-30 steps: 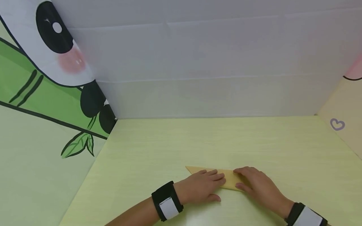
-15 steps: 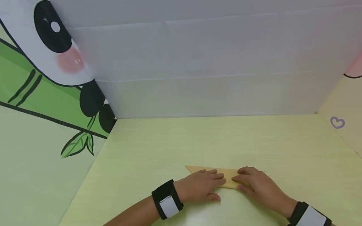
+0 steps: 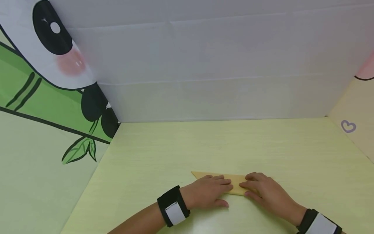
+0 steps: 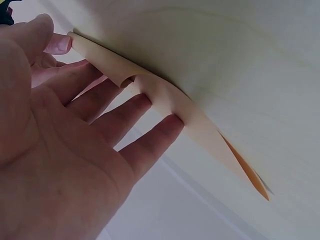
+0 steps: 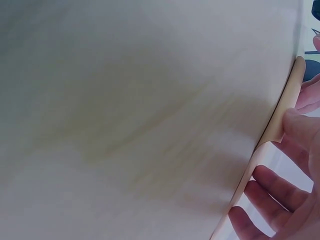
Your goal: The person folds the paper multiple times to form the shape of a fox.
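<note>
A folded strip of yellow-orange paper (image 3: 236,185) lies on the table in the head view, its pointed end to the left. My left hand (image 3: 205,193) rests on its left part, fingers spread and nearly straight, thumb on the tabletop. At the other end, my right hand (image 3: 268,193) covers the paper's right tip; its bent fingers and thumb touch the paper. Close up in the left wrist view, fingertips press the paper (image 4: 210,140), which gapes open at its pointed end. A curled flap edge of the paper (image 5: 275,125) shows beside the right thumb in the right wrist view.
The pale yellow table (image 3: 163,146) meets a white back panel (image 3: 204,65). On the left stands a panel (image 3: 38,182) with a painted panda and bamboo. The right panel (image 3: 350,143) bears a small purple heart. Each wrist wears a black band (image 3: 173,206).
My right index finger has come down from the paper's far edge toward the thumb, and the right hand has shifted slightly right. My left hand and the paper stay nearly still.
</note>
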{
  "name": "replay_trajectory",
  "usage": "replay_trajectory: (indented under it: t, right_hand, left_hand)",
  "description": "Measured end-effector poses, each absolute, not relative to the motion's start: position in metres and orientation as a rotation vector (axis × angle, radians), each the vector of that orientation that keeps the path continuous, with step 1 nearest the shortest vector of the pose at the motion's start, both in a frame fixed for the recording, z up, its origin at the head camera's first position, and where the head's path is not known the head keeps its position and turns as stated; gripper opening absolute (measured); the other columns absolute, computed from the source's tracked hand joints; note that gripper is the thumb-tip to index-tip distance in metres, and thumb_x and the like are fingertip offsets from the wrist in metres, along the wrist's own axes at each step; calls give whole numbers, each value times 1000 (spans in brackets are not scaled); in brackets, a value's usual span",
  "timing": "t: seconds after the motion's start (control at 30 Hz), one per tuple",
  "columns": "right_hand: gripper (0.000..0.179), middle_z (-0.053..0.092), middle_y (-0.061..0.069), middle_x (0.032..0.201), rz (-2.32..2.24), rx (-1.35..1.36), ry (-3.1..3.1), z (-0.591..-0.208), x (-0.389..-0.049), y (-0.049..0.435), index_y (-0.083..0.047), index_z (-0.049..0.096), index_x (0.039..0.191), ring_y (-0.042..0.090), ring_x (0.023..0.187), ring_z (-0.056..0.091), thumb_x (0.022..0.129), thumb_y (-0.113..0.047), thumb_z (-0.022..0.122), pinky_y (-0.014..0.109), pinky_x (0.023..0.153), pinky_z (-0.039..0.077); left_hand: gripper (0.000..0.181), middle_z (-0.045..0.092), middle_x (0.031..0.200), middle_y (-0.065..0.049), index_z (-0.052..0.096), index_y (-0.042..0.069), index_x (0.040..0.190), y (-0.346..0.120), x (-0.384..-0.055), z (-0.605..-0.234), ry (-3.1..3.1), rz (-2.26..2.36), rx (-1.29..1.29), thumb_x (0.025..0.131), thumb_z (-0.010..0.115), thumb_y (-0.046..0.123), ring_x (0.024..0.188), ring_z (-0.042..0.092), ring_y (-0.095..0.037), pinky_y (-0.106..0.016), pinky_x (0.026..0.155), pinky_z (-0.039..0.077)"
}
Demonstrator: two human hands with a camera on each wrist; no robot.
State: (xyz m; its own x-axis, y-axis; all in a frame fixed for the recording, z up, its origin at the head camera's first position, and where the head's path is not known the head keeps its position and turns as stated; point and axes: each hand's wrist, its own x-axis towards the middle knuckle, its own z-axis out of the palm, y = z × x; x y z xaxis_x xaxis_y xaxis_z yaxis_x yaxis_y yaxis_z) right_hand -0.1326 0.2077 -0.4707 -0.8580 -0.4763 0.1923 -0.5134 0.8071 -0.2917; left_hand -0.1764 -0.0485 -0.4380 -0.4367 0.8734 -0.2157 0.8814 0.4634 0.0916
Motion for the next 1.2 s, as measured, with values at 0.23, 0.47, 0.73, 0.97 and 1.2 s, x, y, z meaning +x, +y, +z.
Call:
replay_trajectory:
  t: [0.23, 0.47, 0.73, 0.97, 1.2]
  right_hand:
    - [25, 66, 1, 119, 521, 774, -2886, -470, -132, 207, -24, 78, 113, 24, 104, 65, 89, -26, 79, 47, 78, 54]
    - [23, 67, 2, 118, 501, 794, -2857, -472, -132, 208, -23, 79, 111, 23, 103, 65, 88, -25, 80, 45, 75, 54]
    - [24, 66, 2, 117, 492, 792, -2817, -473, -131, 209, -23, 80, 110, 23, 100, 65, 86, -23, 82, 43, 74, 53]
    - [25, 65, 1, 117, 488, 811, -2835, -474, -132, 209, -23, 80, 111, 22, 102, 64, 86, -23, 82, 43, 74, 53]
    - [25, 65, 1, 118, 491, 815, -2843, -472, -133, 208, -24, 79, 112, 22, 102, 63, 87, -24, 81, 44, 74, 53]
  left_hand:
    - [58, 47, 155, 2, 51, 18, 149, -47, -179, -440, 2485, -47, 1532, 103, 49, 53, 143, 43, -17, -37, 109, 43]
    - [37, 58, 142, 8, 64, 22, 136, -42, -181, -442, 2569, -1, 1534, 108, 48, 40, 131, 52, -11, -33, 98, 49]
    - [26, 64, 121, 13, 75, 31, 116, -32, -188, -448, 2647, 21, 1506, 108, 51, 27, 112, 56, -7, -21, 86, 45]
    - [20, 63, 114, 11, 77, 32, 106, -30, -191, -451, 2665, 66, 1539, 105, 58, 27, 104, 56, -6, -18, 79, 43]
    - [18, 63, 128, 9, 76, 31, 106, -31, -192, -453, 2669, 64, 1546, 104, 58, 28, 116, 57, -7, -22, 85, 46]
